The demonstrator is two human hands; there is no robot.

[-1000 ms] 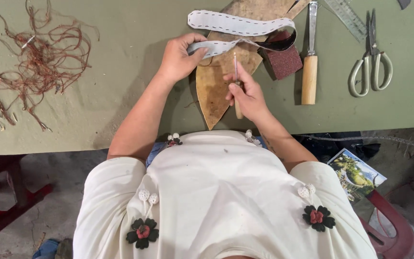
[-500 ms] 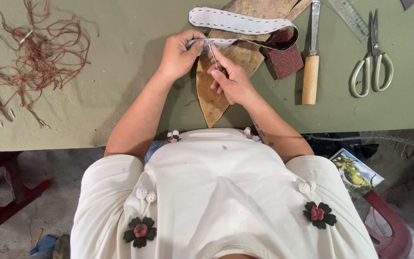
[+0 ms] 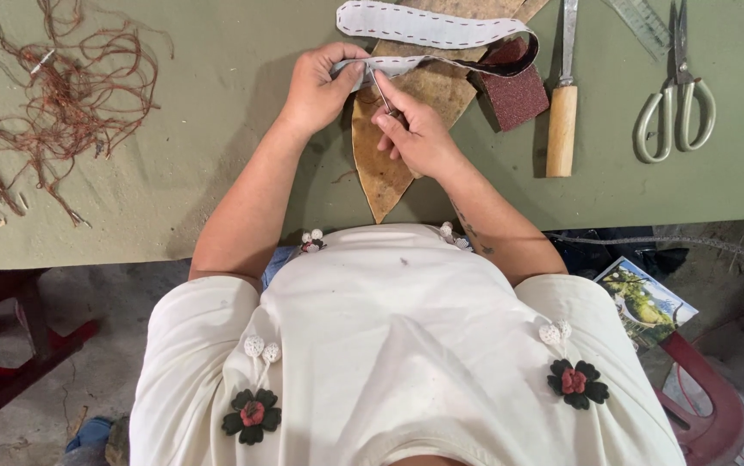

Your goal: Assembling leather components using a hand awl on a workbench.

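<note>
My left hand (image 3: 324,86) pinches the near end of a white strap (image 3: 428,26) with a row of punched holes along its edge. The strap loops back over a brown leather piece (image 3: 393,164) lying on the green table (image 3: 216,155). My right hand (image 3: 419,134) holds a thin metal tool (image 3: 380,91), its tip up against the strap just beside my left fingers. Both hands sit over the pointed leather piece.
A tangle of reddish-brown thread (image 3: 70,95) lies at the far left. To the right are a dark red block (image 3: 514,95), a wooden-handled tool (image 3: 561,116), scissors (image 3: 674,103) and a clear ruler (image 3: 643,26). A red plastic chair (image 3: 708,406) stands by the floor at the lower right.
My right hand has moved up from the leather piece to the strap end, bringing the thin tool against it. My left hand has stayed on the strap.
</note>
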